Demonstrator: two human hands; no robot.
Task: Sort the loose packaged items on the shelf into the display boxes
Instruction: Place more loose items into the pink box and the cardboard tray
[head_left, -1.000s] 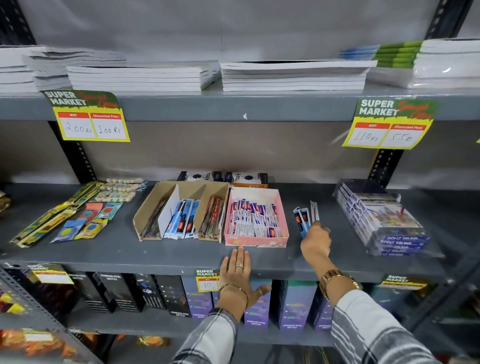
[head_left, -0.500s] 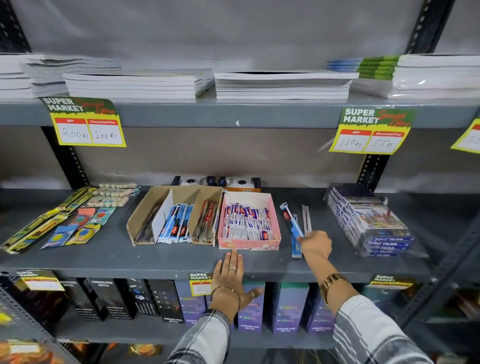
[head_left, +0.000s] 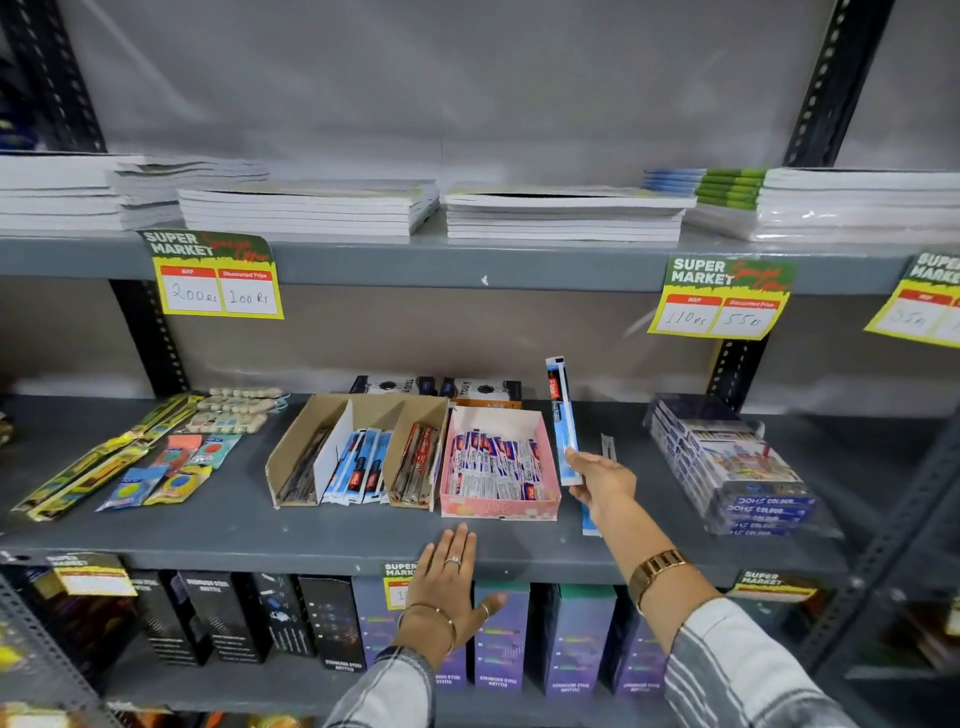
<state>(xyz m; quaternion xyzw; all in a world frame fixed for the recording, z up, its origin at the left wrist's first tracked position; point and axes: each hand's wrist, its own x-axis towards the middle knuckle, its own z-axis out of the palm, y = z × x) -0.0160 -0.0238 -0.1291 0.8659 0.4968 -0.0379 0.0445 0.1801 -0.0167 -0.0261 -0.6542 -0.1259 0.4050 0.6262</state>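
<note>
My right hand (head_left: 602, 480) holds a long blue packaged pen (head_left: 561, 415) upright, just right of the pink display box (head_left: 498, 512), which is full of small sachets. Another blue packet (head_left: 590, 525) lies on the shelf under my wrist, and a thin clear packet (head_left: 609, 447) lies beyond my fingers. Left of the pink box stands a brown cardboard display box (head_left: 291, 452) with three compartments: dark packets, blue pen packets (head_left: 358, 467) and red packets (head_left: 415, 462). My left hand (head_left: 449, 587) rests flat on the shelf's front edge, fingers spread and holding nothing.
Loose yellow-green and colourful packets (head_left: 130, 467) lie at the shelf's left. A stack of colour-pencil packs (head_left: 737, 467) sits at the right. Black boxes (head_left: 436, 387) stand behind the display boxes. Notebooks fill the shelf above, bottle boxes the one below.
My right hand has lifted the blue pen packet off the shelf and stood it upright beside the pink box. The left hand has stayed on the shelf edge.
</note>
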